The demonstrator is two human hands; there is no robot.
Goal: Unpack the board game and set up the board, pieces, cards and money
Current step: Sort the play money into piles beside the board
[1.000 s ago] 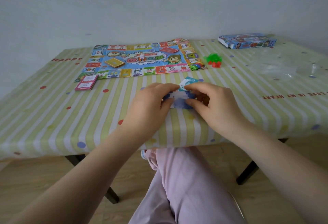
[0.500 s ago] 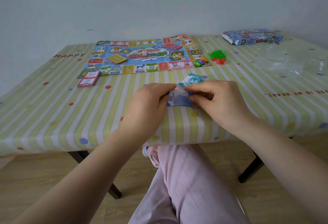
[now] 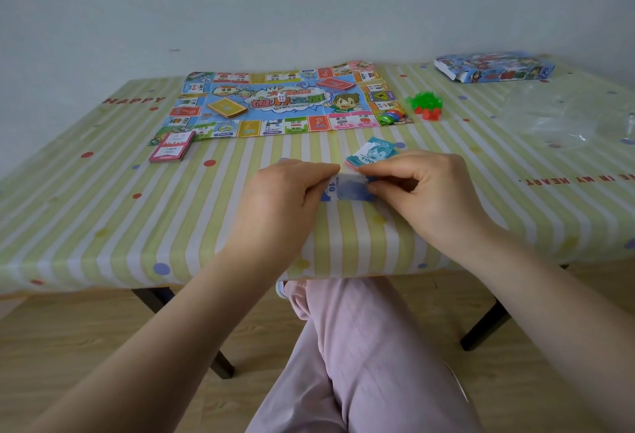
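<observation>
The money: blue notes (image 3: 348,190) are pinched at each end by the left hand (image 3: 287,192) and right hand (image 3: 422,188), near the table (image 3: 103,226) edge. A teal pile (image 3: 372,154) now shows more behind them, toward the board (image 3: 285,103). Notes are being sorted into piles, I think.

Single head cam, wide-angle, looking forward and down across the table (image 3: 103,212) toward the far wall (image 3: 309,3); near edge close.
</observation>
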